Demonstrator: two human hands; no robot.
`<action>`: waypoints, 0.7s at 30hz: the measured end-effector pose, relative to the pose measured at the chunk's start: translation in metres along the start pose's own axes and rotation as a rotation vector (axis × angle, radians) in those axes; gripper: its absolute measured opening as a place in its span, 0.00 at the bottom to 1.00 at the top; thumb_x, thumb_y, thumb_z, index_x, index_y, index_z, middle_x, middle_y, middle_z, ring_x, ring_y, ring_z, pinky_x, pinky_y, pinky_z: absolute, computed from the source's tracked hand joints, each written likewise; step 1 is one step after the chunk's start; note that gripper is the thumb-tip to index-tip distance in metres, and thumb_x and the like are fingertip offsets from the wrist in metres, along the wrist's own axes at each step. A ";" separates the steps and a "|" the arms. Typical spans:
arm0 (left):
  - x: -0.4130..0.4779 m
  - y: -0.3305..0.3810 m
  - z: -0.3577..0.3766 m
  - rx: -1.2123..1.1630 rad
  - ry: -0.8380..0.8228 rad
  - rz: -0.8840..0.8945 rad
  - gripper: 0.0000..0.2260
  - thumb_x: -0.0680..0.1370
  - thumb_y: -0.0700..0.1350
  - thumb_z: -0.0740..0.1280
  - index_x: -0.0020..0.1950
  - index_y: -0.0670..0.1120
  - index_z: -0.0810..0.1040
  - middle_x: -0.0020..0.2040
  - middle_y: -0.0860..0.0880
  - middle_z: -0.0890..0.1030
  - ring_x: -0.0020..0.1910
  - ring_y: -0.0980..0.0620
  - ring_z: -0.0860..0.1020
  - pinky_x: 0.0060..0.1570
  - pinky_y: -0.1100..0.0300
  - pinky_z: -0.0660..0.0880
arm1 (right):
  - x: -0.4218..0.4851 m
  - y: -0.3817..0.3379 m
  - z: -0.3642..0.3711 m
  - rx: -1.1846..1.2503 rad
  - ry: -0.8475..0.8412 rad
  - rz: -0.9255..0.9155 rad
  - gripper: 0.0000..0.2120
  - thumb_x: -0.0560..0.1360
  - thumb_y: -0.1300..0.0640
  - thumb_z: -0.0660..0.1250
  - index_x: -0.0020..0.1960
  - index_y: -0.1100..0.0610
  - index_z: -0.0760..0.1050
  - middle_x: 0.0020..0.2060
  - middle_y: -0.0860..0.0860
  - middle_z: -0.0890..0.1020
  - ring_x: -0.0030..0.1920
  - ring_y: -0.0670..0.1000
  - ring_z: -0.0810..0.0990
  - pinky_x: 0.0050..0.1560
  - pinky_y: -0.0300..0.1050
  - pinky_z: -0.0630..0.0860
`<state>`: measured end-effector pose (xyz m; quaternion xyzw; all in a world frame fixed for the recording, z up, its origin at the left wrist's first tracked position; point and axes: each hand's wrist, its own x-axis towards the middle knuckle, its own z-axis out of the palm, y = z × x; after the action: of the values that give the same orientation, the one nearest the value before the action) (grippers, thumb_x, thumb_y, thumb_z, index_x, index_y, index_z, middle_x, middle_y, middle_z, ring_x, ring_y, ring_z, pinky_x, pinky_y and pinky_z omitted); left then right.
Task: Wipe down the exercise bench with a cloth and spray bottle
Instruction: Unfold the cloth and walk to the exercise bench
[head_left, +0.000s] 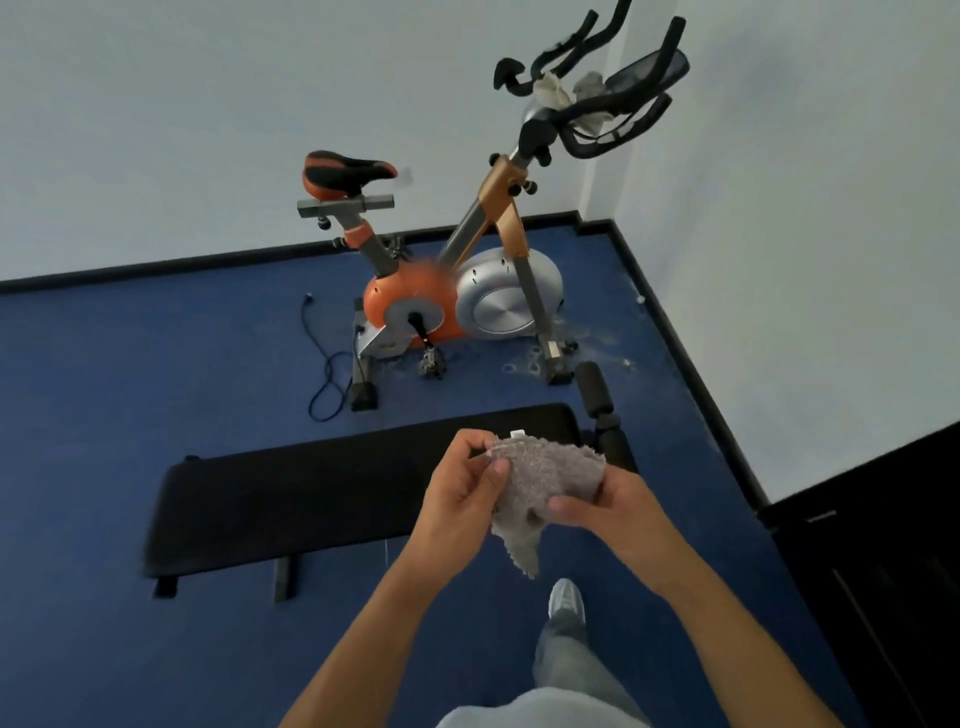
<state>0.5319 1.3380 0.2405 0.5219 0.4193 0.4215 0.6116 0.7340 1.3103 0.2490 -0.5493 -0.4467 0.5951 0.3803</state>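
Observation:
A black padded exercise bench (291, 499) lies low on the blue floor in front of me, running left to right. Above its right part I hold a grey fluffy cloth (540, 478) in both hands. My left hand (462, 493) pinches the cloth's upper left edge between thumb and fingers. My right hand (608, 506) grips its lower right side, and a corner of the cloth hangs down between my wrists. A small white object (517, 433) shows just behind the cloth's top edge; what it is cannot be told. No spray bottle is clearly visible.
An orange and silver exercise bike (457, 306) stands behind the bench, with rags draped on its handlebars (566, 91). A black cable (324, 374) trails on the floor left of it. Black foam rollers (597, 405) stick out at the bench's right end. A dark cabinet (883, 571) stands at right.

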 end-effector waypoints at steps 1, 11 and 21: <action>0.011 -0.003 0.000 0.059 0.038 -0.006 0.03 0.85 0.41 0.63 0.57 0.46 0.73 0.47 0.51 0.82 0.44 0.53 0.80 0.44 0.53 0.79 | 0.014 0.000 -0.003 -0.031 0.027 -0.011 0.16 0.72 0.61 0.77 0.58 0.57 0.82 0.52 0.51 0.88 0.55 0.53 0.86 0.52 0.43 0.82; 0.134 0.007 0.018 0.829 0.029 0.239 0.11 0.73 0.53 0.76 0.52 0.51 0.83 0.60 0.58 0.84 0.67 0.62 0.76 0.75 0.44 0.66 | 0.139 -0.027 -0.059 -0.444 -0.161 -0.135 0.16 0.73 0.60 0.76 0.35 0.45 0.73 0.27 0.41 0.75 0.29 0.41 0.72 0.34 0.33 0.68; 0.165 -0.011 -0.003 0.968 0.068 0.164 0.06 0.78 0.50 0.69 0.51 0.49 0.77 0.43 0.56 0.81 0.46 0.58 0.80 0.80 0.57 0.55 | 0.175 0.029 -0.115 -0.635 -0.214 0.104 0.04 0.79 0.52 0.71 0.45 0.50 0.80 0.32 0.45 0.79 0.32 0.38 0.75 0.35 0.34 0.70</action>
<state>0.5784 1.4948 0.2176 0.7634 0.5443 0.2419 0.2497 0.8306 1.4791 0.1666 -0.5969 -0.6185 0.4991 0.1102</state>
